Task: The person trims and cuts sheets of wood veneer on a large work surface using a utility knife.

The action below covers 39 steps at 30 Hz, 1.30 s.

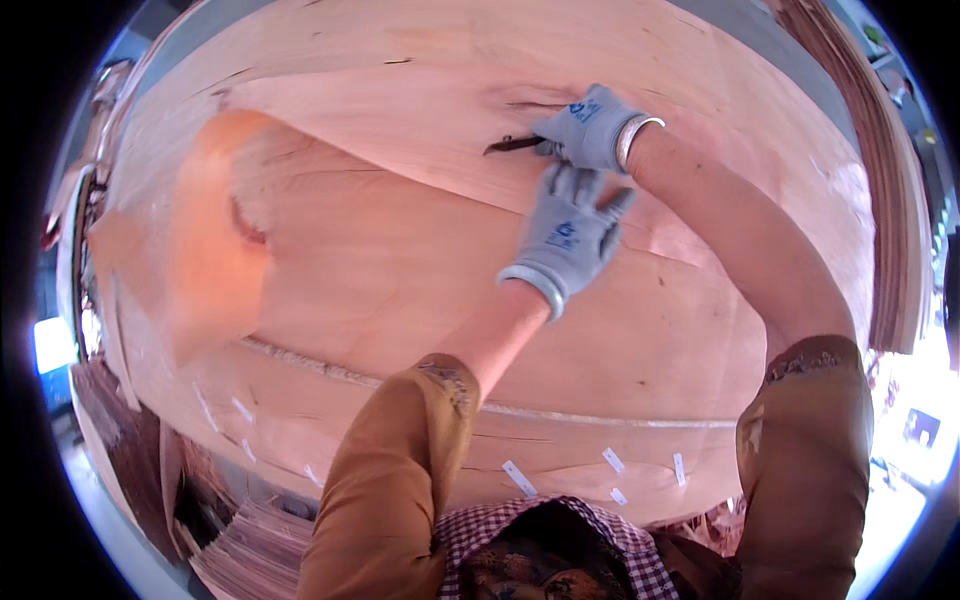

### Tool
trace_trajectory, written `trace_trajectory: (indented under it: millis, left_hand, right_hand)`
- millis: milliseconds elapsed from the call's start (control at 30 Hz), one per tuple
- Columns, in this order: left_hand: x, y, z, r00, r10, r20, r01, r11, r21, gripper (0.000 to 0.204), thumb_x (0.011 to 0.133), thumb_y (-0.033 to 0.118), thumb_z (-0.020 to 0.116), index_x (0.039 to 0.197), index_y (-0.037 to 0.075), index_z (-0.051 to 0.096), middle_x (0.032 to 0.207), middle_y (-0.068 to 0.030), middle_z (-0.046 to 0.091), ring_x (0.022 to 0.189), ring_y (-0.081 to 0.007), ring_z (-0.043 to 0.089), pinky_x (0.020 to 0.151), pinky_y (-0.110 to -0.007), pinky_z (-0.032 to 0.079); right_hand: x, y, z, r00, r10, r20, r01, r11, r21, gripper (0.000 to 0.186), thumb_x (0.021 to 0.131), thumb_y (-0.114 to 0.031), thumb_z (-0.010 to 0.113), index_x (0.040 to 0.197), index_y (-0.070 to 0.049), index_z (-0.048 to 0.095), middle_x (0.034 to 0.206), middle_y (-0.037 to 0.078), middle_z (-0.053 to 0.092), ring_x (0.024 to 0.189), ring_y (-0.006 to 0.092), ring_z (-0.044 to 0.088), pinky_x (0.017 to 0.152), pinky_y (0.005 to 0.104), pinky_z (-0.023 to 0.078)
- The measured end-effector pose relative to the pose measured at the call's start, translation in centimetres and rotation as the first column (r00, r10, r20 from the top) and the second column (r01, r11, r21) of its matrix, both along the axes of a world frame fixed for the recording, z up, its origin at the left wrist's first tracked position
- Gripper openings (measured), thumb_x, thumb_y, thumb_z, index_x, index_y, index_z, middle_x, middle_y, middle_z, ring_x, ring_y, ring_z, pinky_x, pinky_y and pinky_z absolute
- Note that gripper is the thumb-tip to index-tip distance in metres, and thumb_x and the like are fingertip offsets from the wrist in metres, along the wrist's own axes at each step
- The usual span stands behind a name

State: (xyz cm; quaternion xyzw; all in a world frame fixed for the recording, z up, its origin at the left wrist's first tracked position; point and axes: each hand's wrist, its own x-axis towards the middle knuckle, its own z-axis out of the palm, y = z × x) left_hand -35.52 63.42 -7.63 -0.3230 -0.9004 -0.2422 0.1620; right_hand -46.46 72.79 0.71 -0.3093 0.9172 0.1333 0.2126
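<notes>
Wide sheets of pinkish wood veneer (400, 270) lie spread before me, one overlapping another along a slanting edge. My right hand (590, 130), in a grey glove, is closed around a dark utility knife (515, 144) whose tip points left, close to the veneer. Just below it, my left hand (570, 225), also gloved in grey, rests on the sheet with its fingers stretched out. A dark crack (540, 104) in the veneer runs near the right hand. At left, an orange strip of veneer (218, 240) is smeared by motion, and nothing visible holds it.
Several short white tape pieces (519, 478) stick to the veneer near me. A rough pale seam (600, 420) crosses the sheet. Veneer stacks stand at the right edge (900, 220) and lower left (255, 555).
</notes>
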Motion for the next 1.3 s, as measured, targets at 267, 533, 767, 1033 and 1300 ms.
trace_trajectory:
  millis: [267, 533, 767, 1033, 1300]
  left_hand:
    - [0.2, 0.6, 0.5, 0.998, -0.009, 0.068, 0.018, 0.991, -0.13, 0.04, 0.09, 0.031, 0.053, 0.13, 0.027, 0.06, 0.133, -0.0192, 0.049, 0.121, -0.039, 0.045, 0.105, -0.051, 0.031]
    - [0.3, 0.8, 0.9, 1.0, -0.01, 0.02, 0.014, 0.975, -0.224, 0.042, 0.092, 0.032, 0.051, 0.135, 0.029, 0.056, 0.131, -0.0181, 0.049, 0.122, -0.0384, 0.043, 0.106, -0.051, 0.028]
    - [0.3, 0.3, 0.8, 0.999, -0.01, 0.038, 0.019, 0.967, -0.255, 0.044, 0.093, 0.033, 0.05, 0.136, 0.028, 0.054, 0.133, -0.0179, 0.049, 0.123, -0.0384, 0.043, 0.105, -0.052, 0.029]
    - [0.5, -0.3, 1.7, 0.993, -0.023, 0.116, 0.051, 0.966, -0.253, 0.052, 0.09, 0.043, 0.055, 0.139, 0.026, 0.051, 0.137, -0.0198, 0.047, 0.128, -0.0397, 0.041, 0.108, -0.051, 0.027]
    - [-2.2, -1.3, 3.1, 0.918, -0.109, 0.382, 0.187, 0.967, -0.172, 0.068, 0.082, 0.037, 0.069, 0.142, 0.016, 0.045, 0.139, -0.0167, 0.048, 0.13, -0.0332, 0.042, 0.11, -0.042, 0.031]
  right_hand:
    - [6.1, 17.8, -0.3, 0.902, -0.429, 0.05, 0.42, 0.898, 0.127, 0.023, 0.098, -0.034, 0.044, 0.109, -0.021, 0.059, 0.097, 0.007, 0.07, 0.091, 0.0257, 0.066, 0.079, 0.04, 0.04]
    - [19.6, 28.6, -1.6, 0.73, -0.668, -0.142, 0.682, 0.724, 0.1, 0.022, 0.099, -0.036, 0.042, 0.101, -0.018, 0.055, 0.084, 0.01, 0.07, 0.079, 0.0296, 0.067, 0.076, 0.0419, 0.038]
    - [27.0, 28.6, -1.0, 0.643, -0.742, -0.189, 0.764, 0.637, 0.104, 0.019, 0.098, -0.03, 0.048, 0.101, -0.013, 0.055, 0.077, 0.012, 0.068, 0.068, 0.0329, 0.066, 0.071, 0.0463, 0.045]
    - [24.6, 21.1, -1.6, 0.567, -0.821, 0.068, 0.579, 0.338, -0.742, 0.026, 0.084, -0.018, 0.069, 0.107, -0.007, 0.064, 0.102, 0.01, 0.059, 0.092, 0.0237, 0.061, 0.075, 0.0361, 0.049]
    - [21.9, 22.4, -3.4, 0.604, -0.788, -0.117, 0.65, 0.573, -0.499, 0.027, 0.081, -0.019, 0.072, 0.105, -0.01, 0.066, 0.102, 0.008, 0.058, 0.09, 0.0287, 0.06, 0.077, 0.0371, 0.049]
